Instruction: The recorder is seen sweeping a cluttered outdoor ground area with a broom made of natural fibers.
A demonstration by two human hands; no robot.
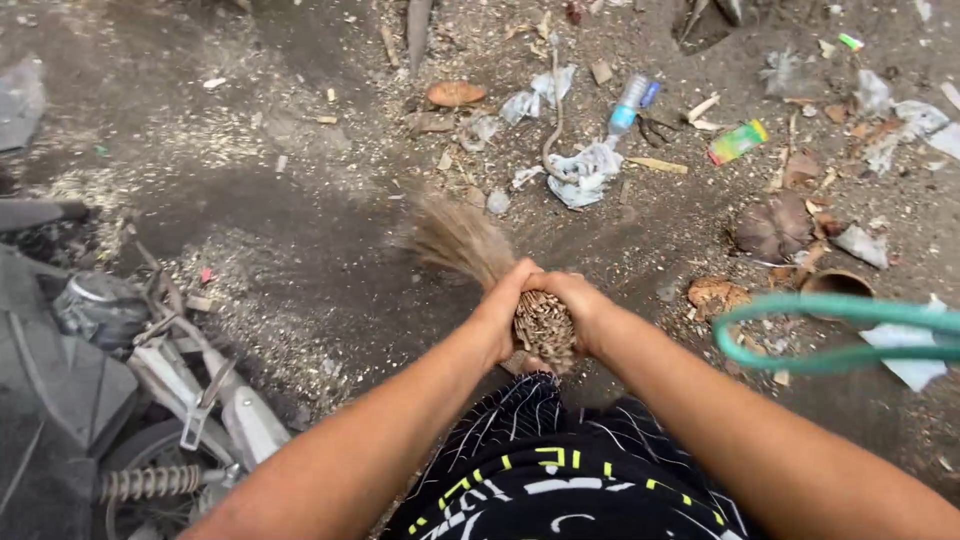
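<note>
Broom [500,265] clamped between left hand [503,312], right hand [583,305].

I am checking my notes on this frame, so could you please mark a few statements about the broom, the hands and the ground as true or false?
1. Both hands grip the broom. True: the left hand and right hand clasp its bundled end.
2. The hose is red. False: it is green.
3. A plastic bottle lies among the litter. True.
4. The motorbike stands on the right. False: it is at the lower left.
5. The ground is tiled. False: it is bare dirt.
</note>
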